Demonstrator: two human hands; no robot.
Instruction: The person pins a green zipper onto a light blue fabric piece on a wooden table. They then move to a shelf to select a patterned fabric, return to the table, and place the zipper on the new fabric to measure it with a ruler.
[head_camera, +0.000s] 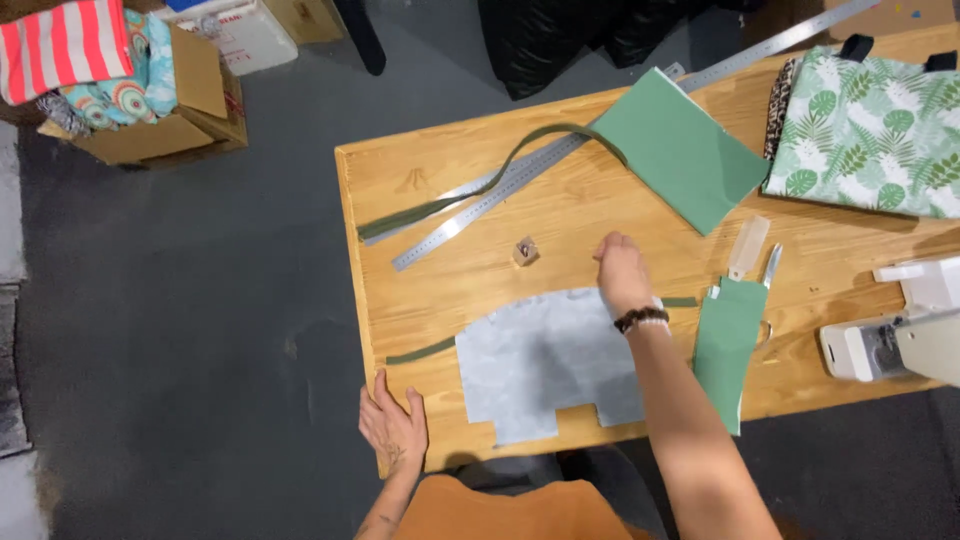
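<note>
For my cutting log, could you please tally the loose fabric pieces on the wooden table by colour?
Green pieces: 2
Grey piece: 1
Green strips: 2
Total: 5

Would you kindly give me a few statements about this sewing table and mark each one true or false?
1. The left hand rests flat on the table's near edge. True.
2. The right hand holds the metal ruler. False: it hovers above the grey cut fabric piece, apart from the ruler.
3. A beaded bracelet sits on the right wrist. True.
4. The leaf-print fabric lies on the floor. False: it lies on the table's far right corner.
</note>
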